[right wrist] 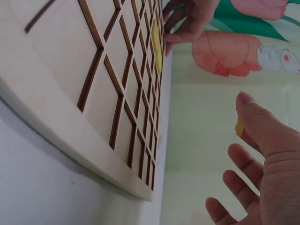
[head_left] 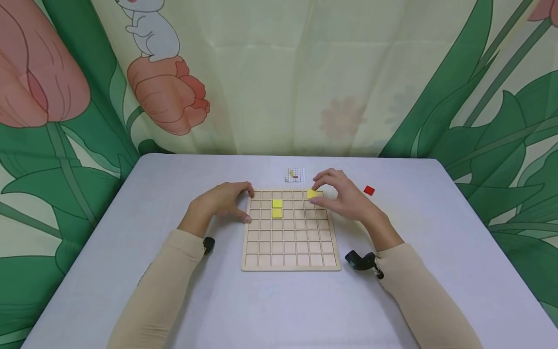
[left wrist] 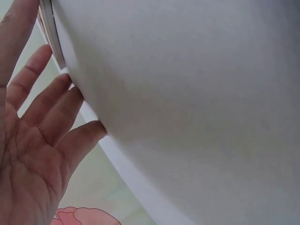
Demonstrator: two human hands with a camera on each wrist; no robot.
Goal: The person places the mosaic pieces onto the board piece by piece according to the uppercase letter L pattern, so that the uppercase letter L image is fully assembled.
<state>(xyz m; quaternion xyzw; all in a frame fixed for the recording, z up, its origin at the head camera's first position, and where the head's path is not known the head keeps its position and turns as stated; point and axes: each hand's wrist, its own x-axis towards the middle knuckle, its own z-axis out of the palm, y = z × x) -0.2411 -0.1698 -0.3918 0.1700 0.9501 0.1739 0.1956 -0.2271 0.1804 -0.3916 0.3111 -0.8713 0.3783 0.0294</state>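
- what are the right hand's point(head_left: 342, 195) fingers doing?
- thumb and forefinger are nearly together, pinching a yellow tile point(head_left: 311, 194) between their tips; the other fingers are spread loosely and hold nothing.
- where is that tile?
- above the far right corner of the wooden grid board point(head_left: 291, 268). the right wrist view shows it raised off the surface.
- and the left hand point(head_left: 221, 199)?
- spread wide, fingers fairly straight, with nothing in its grasp. thumb and fingertips are at the board's left edge, toward the far corner.
- anything on the board?
- two yellow squares point(head_left: 277, 213), one right behind the other in a single column, left of the middle.
- and past it?
- a small printed card point(head_left: 295, 175) just beyond the far edge, a red tile point(head_left: 369, 190) to the right of the right hand, all on a white-covered table point(head_left: 244, 310). behind that hangs a flowered curtain point(head_left: 270, 97).
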